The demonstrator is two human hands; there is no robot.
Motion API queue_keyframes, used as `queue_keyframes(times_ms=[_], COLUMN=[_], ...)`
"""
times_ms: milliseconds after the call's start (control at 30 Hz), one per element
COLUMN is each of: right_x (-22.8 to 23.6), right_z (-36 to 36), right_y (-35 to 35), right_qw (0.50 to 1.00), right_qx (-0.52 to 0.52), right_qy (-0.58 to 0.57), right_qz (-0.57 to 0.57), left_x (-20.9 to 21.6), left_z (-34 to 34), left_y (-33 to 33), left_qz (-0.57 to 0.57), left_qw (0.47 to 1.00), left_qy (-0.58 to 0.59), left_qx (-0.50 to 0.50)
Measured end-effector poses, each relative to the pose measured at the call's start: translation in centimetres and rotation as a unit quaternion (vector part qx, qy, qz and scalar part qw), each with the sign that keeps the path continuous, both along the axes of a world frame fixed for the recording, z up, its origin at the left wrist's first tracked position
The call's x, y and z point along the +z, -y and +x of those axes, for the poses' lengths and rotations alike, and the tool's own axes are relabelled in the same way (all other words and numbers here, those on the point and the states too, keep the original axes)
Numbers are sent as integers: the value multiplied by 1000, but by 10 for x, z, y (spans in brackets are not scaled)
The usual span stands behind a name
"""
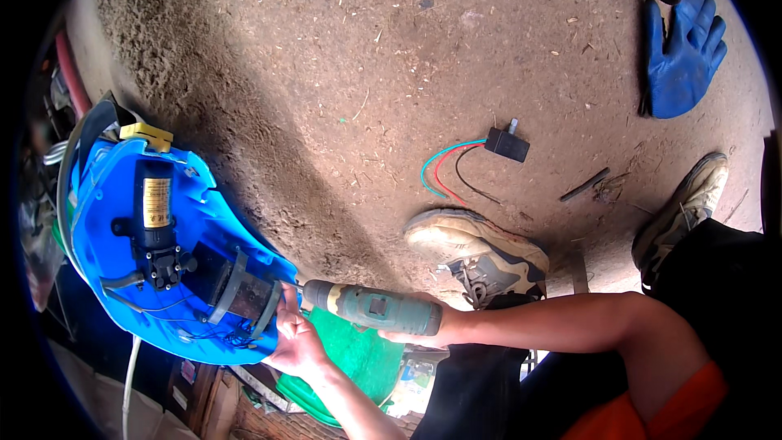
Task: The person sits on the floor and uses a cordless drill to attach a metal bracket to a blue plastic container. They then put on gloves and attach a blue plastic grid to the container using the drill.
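Grip of the right hand (450,327) is closed around the handle of a green-and-black power drill (379,307), which lies level in the lower middle of the frame, its bit pointing left. Just at the bit's tip, the left hand (297,342) is against the lower right edge of a blue plastic shell (110,216); its fingers are partly hidden, so I cannot tell whether they pinch anything. This shell fills the lower left of the frame, open side showing, with a black motor unit (155,236) bearing a pale label, a black bracketed part (240,289) near the left hand, and thin dark wires inside. A yellow block (147,135) sits at its upper rim. Below the drill is a green container (350,350). On the dirt floor (366,41), right of centre, lies a small black box (507,147) with coloured wires (427,169); a blue glove (684,69) lies at upper right.
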State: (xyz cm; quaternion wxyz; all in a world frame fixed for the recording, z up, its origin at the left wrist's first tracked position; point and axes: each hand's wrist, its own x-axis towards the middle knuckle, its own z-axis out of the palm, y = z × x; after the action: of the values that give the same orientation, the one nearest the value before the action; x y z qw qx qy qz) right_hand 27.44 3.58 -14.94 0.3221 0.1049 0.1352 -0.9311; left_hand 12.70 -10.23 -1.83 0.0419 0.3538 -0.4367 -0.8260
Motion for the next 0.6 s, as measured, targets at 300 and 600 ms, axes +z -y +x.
queue_keyframes(times_ms=[300, 600], right_x=[-1, -5], right_z=[-3, -7], right_y=[1, -4], right_qw=[1000, 998], right_qx=[-11, 16], right_qy=[4, 10], right_qz=[26, 62], left_x=[0, -2], left_z=[3, 2], left_y=[11, 3], left_qz=[-15, -39], left_qw=[1000, 999], left_qy=[5, -5], left_qx=[-21, -18])
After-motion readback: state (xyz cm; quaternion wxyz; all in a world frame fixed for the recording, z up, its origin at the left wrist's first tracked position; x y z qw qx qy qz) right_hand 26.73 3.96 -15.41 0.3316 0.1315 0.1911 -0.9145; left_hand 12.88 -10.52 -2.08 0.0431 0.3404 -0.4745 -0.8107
